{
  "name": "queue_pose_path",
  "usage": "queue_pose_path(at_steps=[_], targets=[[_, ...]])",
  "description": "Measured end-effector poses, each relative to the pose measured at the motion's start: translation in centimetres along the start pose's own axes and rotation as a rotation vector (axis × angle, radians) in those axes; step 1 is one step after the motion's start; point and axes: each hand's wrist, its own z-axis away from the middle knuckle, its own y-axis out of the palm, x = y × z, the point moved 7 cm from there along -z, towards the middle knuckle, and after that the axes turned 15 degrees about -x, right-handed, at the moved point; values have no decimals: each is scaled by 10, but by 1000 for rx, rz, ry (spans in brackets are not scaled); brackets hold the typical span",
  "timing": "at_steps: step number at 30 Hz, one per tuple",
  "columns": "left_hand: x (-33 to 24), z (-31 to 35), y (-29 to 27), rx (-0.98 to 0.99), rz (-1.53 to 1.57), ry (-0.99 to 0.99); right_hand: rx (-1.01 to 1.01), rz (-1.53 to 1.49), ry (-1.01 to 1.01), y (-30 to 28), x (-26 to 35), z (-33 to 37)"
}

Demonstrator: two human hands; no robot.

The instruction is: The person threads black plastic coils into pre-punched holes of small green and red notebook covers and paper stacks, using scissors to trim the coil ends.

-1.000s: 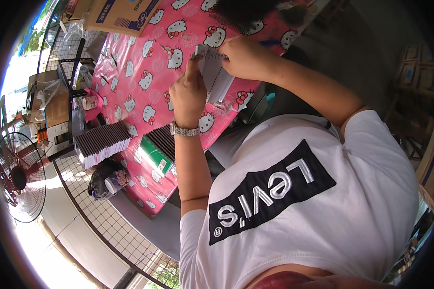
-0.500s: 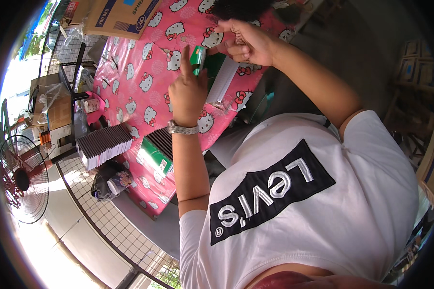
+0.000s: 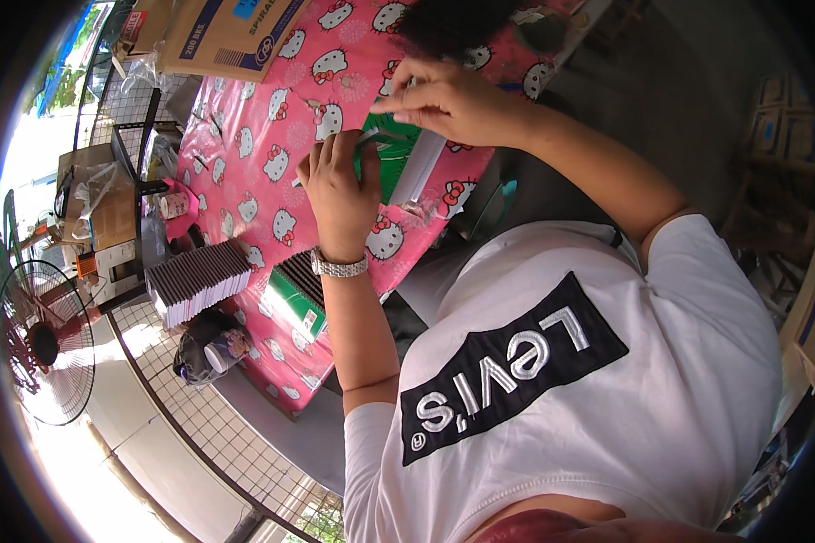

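Note:
My left hand, with a metal-band watch on its wrist, is curled at the left edge of a green-covered book. A thin pale tip sticks out beside its fingers, and what they hold is mostly hidden. Over the far end of the same book hovers my right hand, fingers bent and partly apart, with nothing visible in them. White ruled pages show along the book's right side. Near my left wrist lies a stack of green-covered books with dark ridged edges.
The table has a pink cartoon-cat cover. A cardboard box stands at the far left, near a dark hairy shape. Another stack of books, a dark bag and a fan are on the left.
My left hand has drawn slightly nearer and its raised index finger has bent down. The right hand has turned and come lower, over the green book. The small green piece between the hands no longer shows upright.

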Motion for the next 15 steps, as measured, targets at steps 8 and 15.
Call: queue_pose_path(at_steps=[8,15], targets=[[2,-5,3,39,104,10,87,-66,86,-9,-1,1],[-25,-5,11,-31,121,131,29,35,60,-23,23,5]])
